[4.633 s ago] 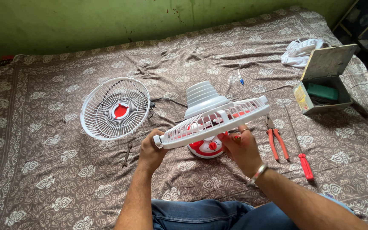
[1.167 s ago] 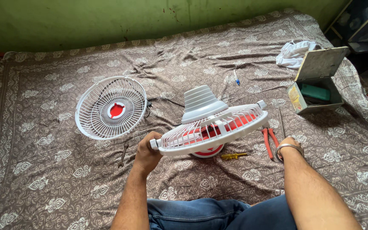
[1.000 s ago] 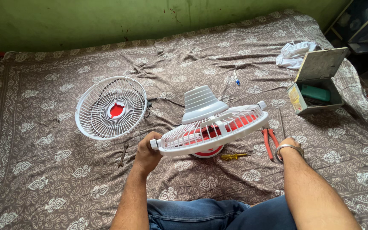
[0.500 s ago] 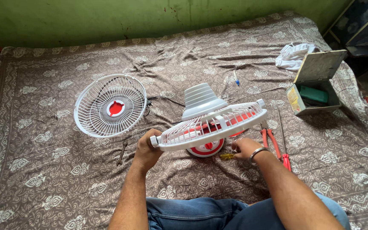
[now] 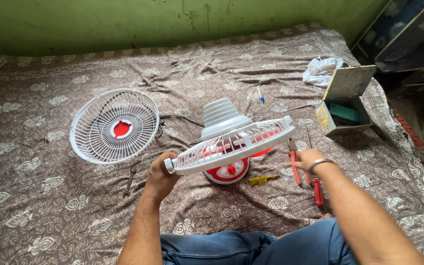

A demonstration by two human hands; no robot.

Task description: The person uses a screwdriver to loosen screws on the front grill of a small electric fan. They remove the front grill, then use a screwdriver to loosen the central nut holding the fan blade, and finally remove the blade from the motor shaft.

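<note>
Our left hand [image 5: 159,172] gripped the white rear-guard rim of the red/white fan [image 5: 229,142], tilted; right hand [image 5: 304,158] on the pliers [image 5: 294,164], grip state unclear.

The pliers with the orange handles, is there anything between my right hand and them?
Nothing visible stands between them. The right hand is already down on the orange-handled pliers on the patterned bedsheet. A red-handled screwdriver lies just beside them, on the side away from the fan that the left hand holds by its rim.
</note>
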